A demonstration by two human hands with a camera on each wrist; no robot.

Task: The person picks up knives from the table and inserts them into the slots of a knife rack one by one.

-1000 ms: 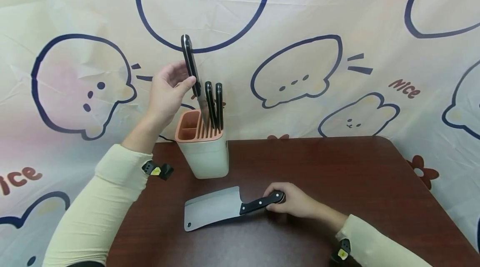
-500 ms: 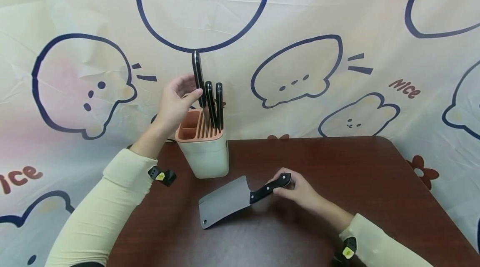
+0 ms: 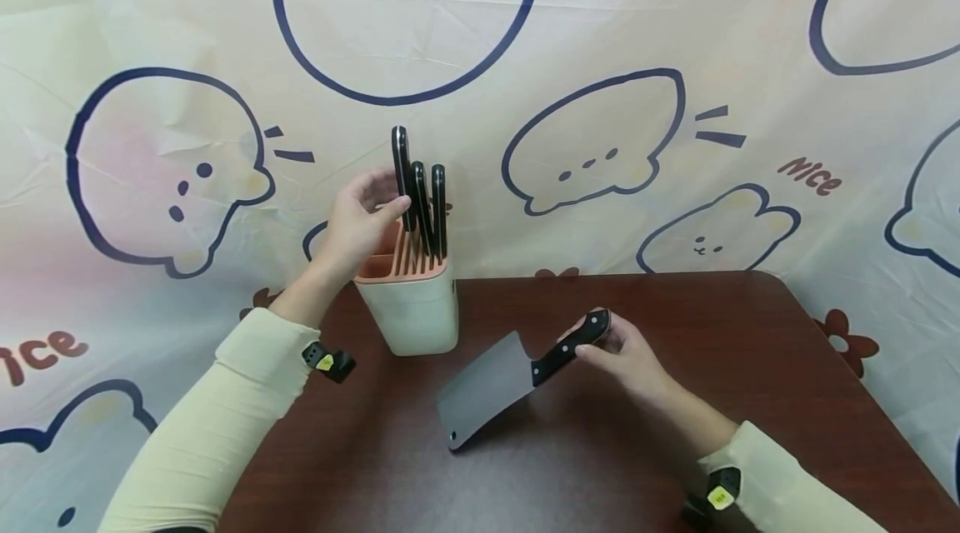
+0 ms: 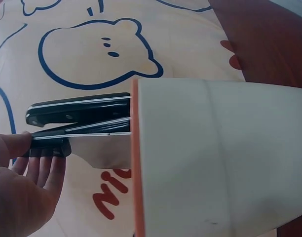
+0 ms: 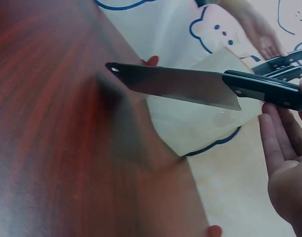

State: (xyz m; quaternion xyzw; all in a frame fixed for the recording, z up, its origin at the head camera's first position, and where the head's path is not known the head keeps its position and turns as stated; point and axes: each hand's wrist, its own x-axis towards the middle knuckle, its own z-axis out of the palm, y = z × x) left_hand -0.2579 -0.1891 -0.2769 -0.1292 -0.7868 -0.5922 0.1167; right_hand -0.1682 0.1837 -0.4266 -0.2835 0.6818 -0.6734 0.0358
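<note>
My left hand [image 3: 360,221] pinches the black handle of a kitchen knife [image 3: 401,162], whose blade runs down into a slot of the knife block [image 3: 408,316]. In the left wrist view part of that knife's blade [image 4: 109,152] shows above the block's orange top. Two other black-handled knives [image 3: 438,204] stand in slots to its right. My right hand [image 3: 626,358] grips the black handle of a cleaver [image 3: 487,387]. The cleaver is tilted, handle raised toward the right, its broad blade pointing down left close over the table. In the right wrist view the cleaver [image 5: 180,86] overlaps the block.
The dark brown wooden table [image 3: 660,308] carries the block near its back left edge. A cream cloth with blue cartoon outlines [image 3: 465,17] hangs right behind the table. The block's orange top has wider compartments [image 3: 375,268] on the left.
My left hand has lowered its knife deeper into the slot, moving slightly right. My right hand has lifted the cleaver's handle up and to the right, tilting the blade more steeply.
</note>
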